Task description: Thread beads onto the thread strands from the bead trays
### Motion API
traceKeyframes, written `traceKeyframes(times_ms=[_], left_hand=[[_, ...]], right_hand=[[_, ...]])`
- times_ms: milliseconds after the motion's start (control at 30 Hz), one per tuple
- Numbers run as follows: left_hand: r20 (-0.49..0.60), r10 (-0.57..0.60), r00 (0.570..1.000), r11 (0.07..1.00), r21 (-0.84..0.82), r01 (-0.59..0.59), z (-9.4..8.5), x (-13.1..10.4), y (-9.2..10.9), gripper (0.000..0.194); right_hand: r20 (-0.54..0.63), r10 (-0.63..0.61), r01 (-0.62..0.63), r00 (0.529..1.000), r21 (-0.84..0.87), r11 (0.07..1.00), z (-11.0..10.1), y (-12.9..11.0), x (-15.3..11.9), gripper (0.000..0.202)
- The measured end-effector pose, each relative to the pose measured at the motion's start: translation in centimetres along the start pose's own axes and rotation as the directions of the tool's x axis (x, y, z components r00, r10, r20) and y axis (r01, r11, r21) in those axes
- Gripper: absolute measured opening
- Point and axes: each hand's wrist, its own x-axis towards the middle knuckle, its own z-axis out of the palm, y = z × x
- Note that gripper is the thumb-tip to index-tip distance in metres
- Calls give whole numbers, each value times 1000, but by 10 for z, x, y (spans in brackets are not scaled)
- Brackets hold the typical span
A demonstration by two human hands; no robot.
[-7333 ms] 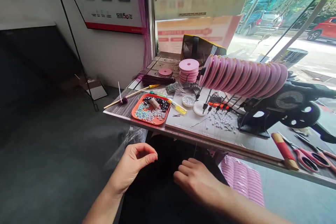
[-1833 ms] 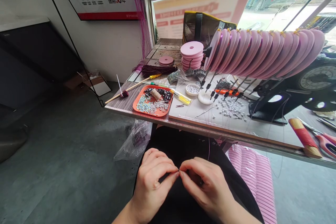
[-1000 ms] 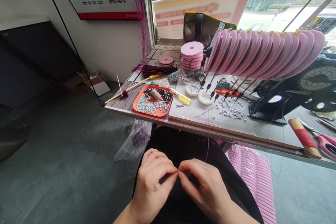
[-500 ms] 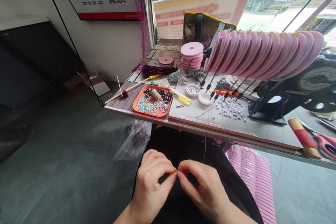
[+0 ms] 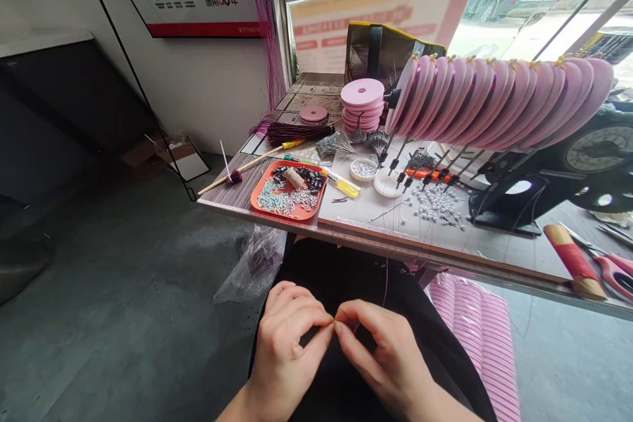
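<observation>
Left hand (image 5: 291, 336) and right hand (image 5: 386, 349), earlier apart, seemingly touch.

A fine thread (image 5: 386, 282) drops from the front edge of the desk (image 5: 241, 192) to the right hand (image 5: 388, 346).
It is a single, hair-thin strand, pale purple, with a faint bend; below the desk it runs almost upright, its lower part drifting slightly left, and shows clearly until it slips out of sight behind the right hand's knuckles. Below the desk, that hand and the left hand (image 5: 291, 336) meet fingertip to fingertip, each with thumb and forefinger pinched together; whatever sits between them is too small to make out, and whether the thread reaches there cannot be told.
</observation>
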Motion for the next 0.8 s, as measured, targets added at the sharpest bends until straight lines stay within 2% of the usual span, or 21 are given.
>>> traceKeyframes(times_ms=[233,800], left_hand=[[-1,7,1000,999,38,-7,-1,-1,1,17],[-3,-10,1000,999,44,10,2,-1,4,19]], right_hand=[[7,14,-14,1000,19,1000,0,-1,0,13],[29,-35,37,999,-60,998,3,2,0,15]])
